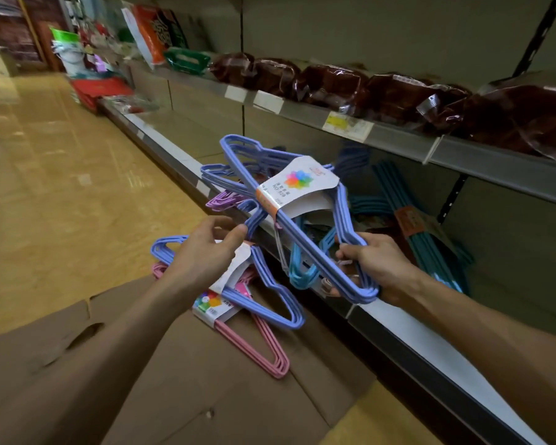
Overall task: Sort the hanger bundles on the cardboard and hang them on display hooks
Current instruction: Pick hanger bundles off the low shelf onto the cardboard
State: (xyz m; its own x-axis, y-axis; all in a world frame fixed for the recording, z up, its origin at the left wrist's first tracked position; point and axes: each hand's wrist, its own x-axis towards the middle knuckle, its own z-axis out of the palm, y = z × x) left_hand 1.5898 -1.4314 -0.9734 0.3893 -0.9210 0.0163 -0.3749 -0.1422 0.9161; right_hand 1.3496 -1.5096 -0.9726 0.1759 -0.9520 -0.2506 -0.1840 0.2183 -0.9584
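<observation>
The long grey metal shelving unit (398, 146) is running along the right, and the flat brown cardboard sheet (206, 380) is lying on the floor beside it. On the lower level, teal plastic hanger bundles (430, 239) are sitting behind the shelf edge; how many, and whether they are on hooks, I cannot tell. No display hook is showing clearly.

Judging by this, the task is sitting around its middle. 1 periwinkle-blue plastic hanger bundle with a white paper band (289, 200) is being held up in the air over the shelf edge, between both hands. 2 bundles are waiting on the cardboard: 1 blue banded bundle (270, 297) lying across 1 pink plastic hanger bundle (264, 345). Further back, another blue bundle (219, 175), a lilac one (222, 200) and a light-blue one (302, 268) are showing partly.

The left hand (206, 248) is pinching the bundle's hook end, thumb and fingers closed on it. The right hand (373, 264) is gripping the opposite corner, fingers curled around the bars.
</observation>
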